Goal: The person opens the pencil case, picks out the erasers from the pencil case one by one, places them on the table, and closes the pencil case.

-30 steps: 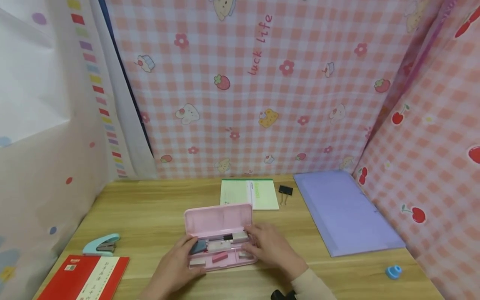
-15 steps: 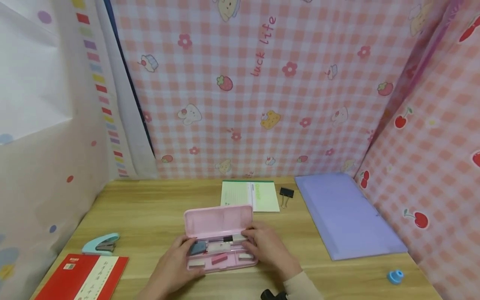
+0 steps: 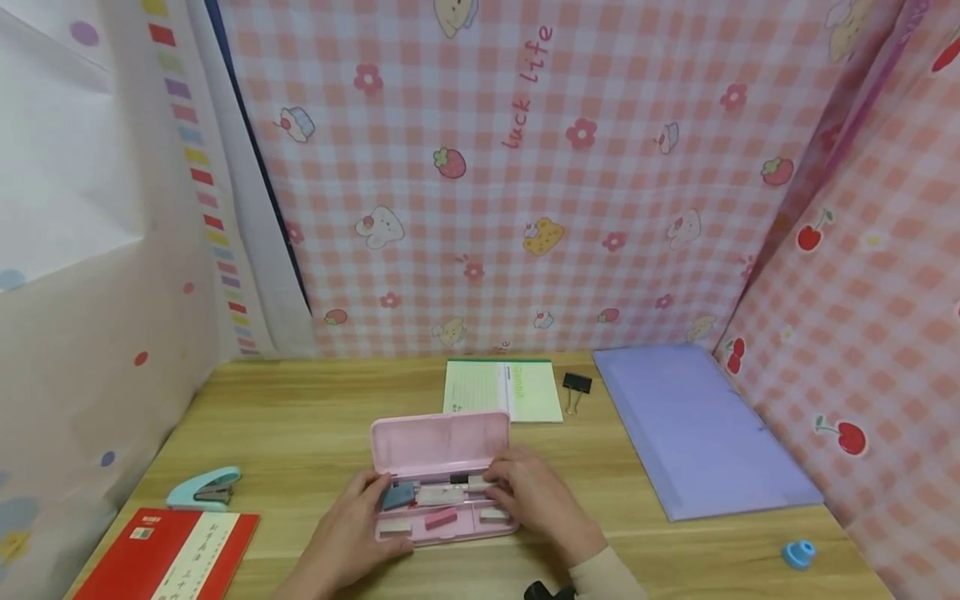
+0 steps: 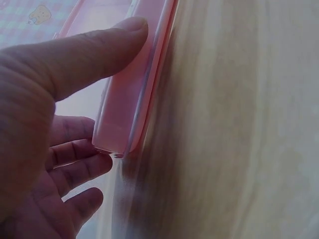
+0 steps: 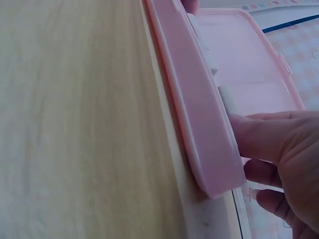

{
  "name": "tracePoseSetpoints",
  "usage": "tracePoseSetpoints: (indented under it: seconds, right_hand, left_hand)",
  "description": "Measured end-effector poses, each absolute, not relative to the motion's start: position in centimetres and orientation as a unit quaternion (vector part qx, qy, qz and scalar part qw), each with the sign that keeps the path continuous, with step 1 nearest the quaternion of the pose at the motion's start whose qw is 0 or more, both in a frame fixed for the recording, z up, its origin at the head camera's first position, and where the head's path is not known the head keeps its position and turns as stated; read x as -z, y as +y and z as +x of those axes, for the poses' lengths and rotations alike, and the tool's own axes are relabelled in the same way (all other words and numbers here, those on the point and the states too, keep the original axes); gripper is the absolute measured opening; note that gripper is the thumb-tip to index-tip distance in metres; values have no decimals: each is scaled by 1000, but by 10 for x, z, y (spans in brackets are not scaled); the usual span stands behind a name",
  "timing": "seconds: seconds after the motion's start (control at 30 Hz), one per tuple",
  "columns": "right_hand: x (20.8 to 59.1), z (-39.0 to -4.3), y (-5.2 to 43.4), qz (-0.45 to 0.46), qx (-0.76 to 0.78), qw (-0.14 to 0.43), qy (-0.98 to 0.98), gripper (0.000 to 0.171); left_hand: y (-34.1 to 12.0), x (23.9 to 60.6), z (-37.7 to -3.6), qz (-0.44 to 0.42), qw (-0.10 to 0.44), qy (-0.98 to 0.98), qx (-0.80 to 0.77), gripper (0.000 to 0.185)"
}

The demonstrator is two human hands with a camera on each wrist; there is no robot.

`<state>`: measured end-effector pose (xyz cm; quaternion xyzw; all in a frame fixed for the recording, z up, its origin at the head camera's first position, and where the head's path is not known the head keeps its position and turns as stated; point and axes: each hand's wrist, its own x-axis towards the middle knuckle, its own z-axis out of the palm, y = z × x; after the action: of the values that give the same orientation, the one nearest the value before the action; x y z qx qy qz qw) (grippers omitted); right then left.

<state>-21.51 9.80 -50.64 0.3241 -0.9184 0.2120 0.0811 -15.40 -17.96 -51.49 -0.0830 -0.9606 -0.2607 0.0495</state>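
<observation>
An open pink pencil case lies on the wooden table, its lid standing up behind the tray. In the tray lie a blue-grey piece, a white block and a pink eraser. My left hand grips the case's left end, thumb along the case's pink wall. My right hand holds the right end, its fingers over the tray. In the right wrist view my thumb lies against the case.
A green notepad, a black binder clip and a purple folder lie at the back and right. A teal stapler and a red book are at the front left. A small blue object sits front right.
My right hand's fingers have slid a little to the left across the tray. The left hand and the case have stayed in place.
</observation>
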Motion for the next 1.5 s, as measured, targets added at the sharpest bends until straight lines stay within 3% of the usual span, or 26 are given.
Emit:
tracePoseSetpoints:
  seconds: [0.13,0.33,0.47,0.67,0.8,1.03,1.23,1.5]
  right_hand:
    - [505,-215,100,348,-206,78,-911,6]
    - [504,-214,97,344,-208,61,-914,18]
    - [504,-216,95,345,-213,63,-912,16]
    - [495,-224,112,352,-224,121,-901,10]
    - [490,-235,144,311,-241,147,-908,12]
    - [499,-242,197,199,-228,110,-947,9]
    - [507,-244,208,173,-232,74,-955,7]
    - [509,-244,208,160,-237,59,-957,21]
  left_hand:
    - [-179,515,-154,-85,54,-961,259,95]
    - [-181,515,-153,-81,50,-962,258,95]
    - [-182,514,-153,-79,52,-962,258,95]
    - [-183,516,-154,-80,50,-962,258,97]
    - [-182,516,-154,-83,50,-961,258,97]
    - [-181,516,-154,-89,48,-962,254,96]
    - [-181,515,-153,-92,47,-961,256,95]
    - [-182,516,-155,-90,42,-961,257,95]
